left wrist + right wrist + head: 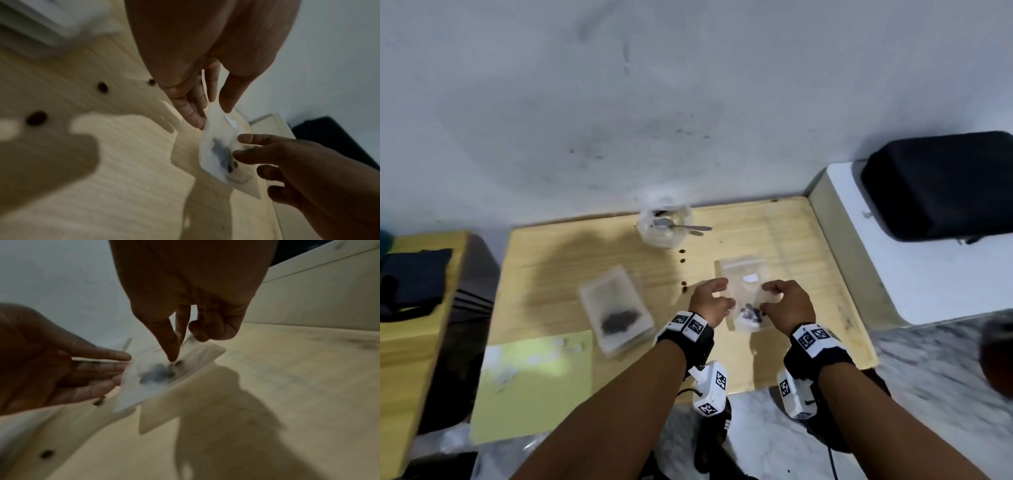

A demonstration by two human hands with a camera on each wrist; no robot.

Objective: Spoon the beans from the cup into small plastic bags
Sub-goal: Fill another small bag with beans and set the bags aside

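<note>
Pale wooden worktop [774,240] carries everything. Small clear plastic bag [744,291] with a few dark beans [751,313] is lifted between your hands, long axis running away from you, beans at the near end. Left hand [710,301] pinches its left edge; right hand [786,303] pinches the right edge, equally near. Clear plastic cup [664,222] with metal spoon [681,226] sits beyond, well apart.
</note>
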